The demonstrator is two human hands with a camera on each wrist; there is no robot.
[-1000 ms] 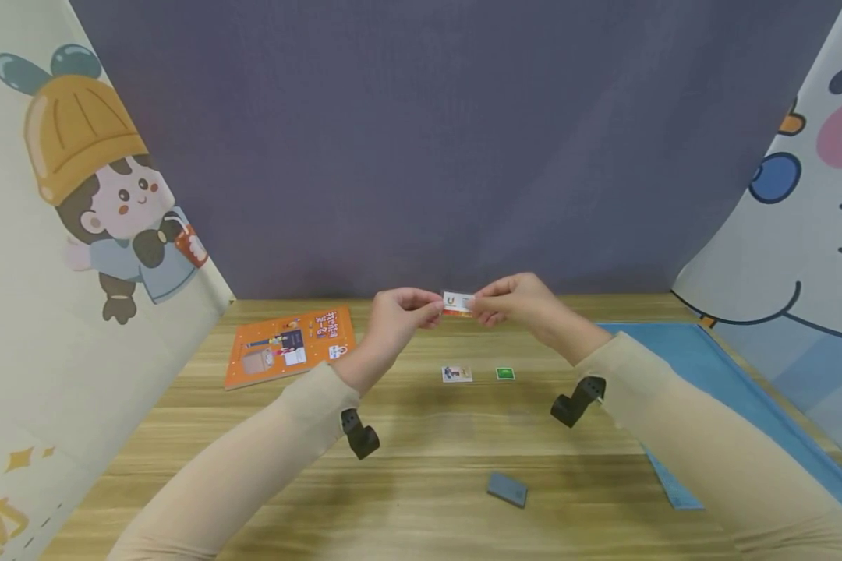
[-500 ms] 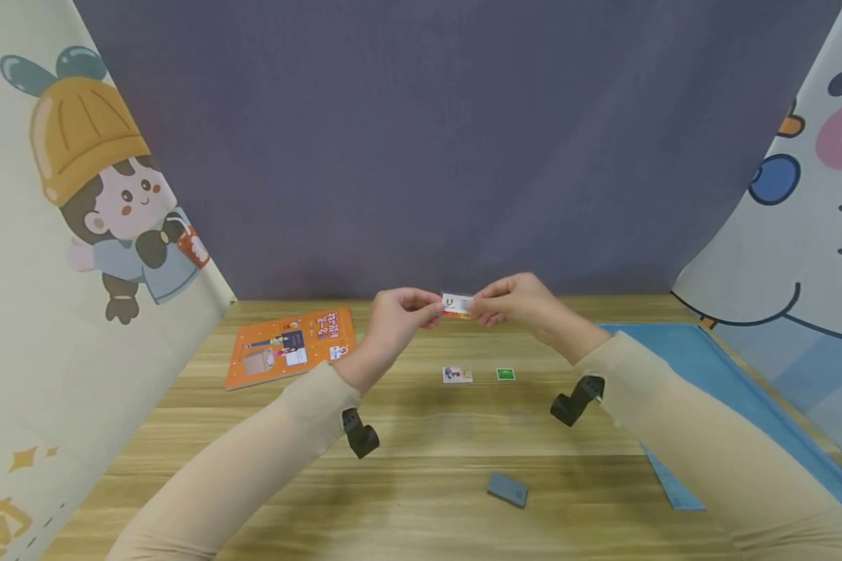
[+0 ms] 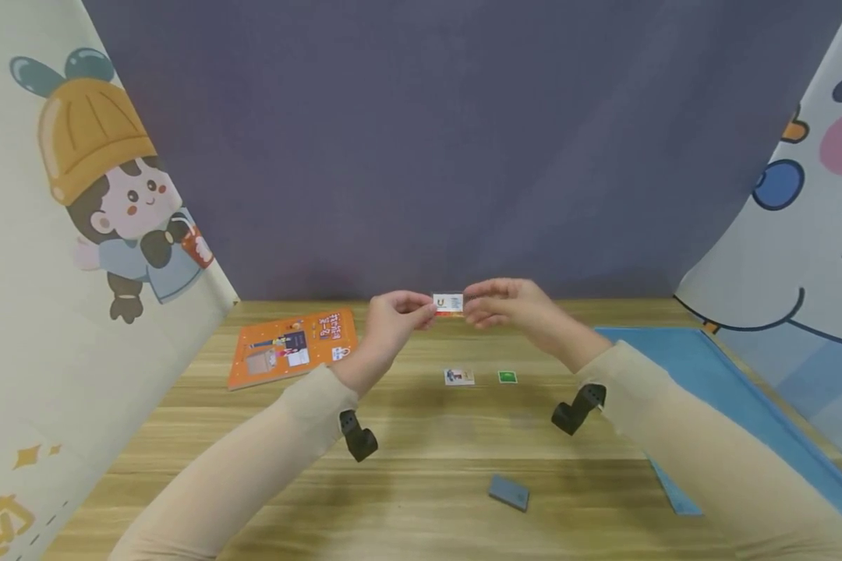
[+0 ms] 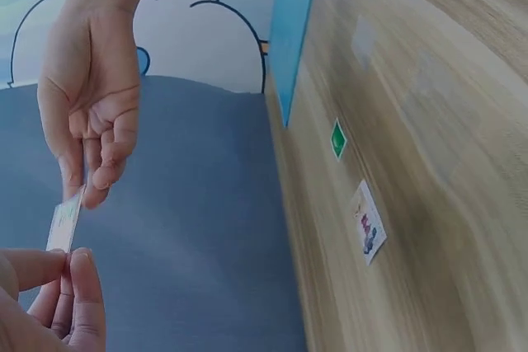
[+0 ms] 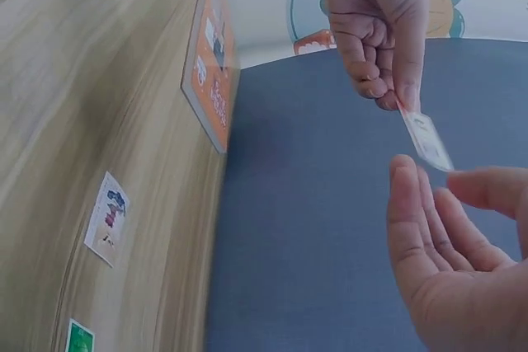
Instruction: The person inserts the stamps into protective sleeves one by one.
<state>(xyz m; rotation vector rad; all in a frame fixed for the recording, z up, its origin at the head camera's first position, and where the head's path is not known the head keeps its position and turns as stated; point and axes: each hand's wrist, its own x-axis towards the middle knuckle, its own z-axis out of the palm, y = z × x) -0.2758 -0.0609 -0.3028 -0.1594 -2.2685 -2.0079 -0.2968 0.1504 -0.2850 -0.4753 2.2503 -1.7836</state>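
My left hand pinches a small white card with an orange band by its left end, between thumb and fingertips, raised over the back of the table. At the card's other end is my right hand, thumb and fingers spread apart; in the right wrist view one fingertip is right at the card's corner. Lower down, a small stamp-like picture and a smaller green one lie flat on the wooden table.
An orange picture book lies at the back left. A blue tray-like sheet covers the right side, partly behind the right sleeve. Near the front is a small grey block. Faint clear rectangles show on the wood. A dark curtain stands behind.
My right fingers have loosened from the card's right end and spread apart. The card, still in my left hand, has shifted slightly left and shows more of its printed face.
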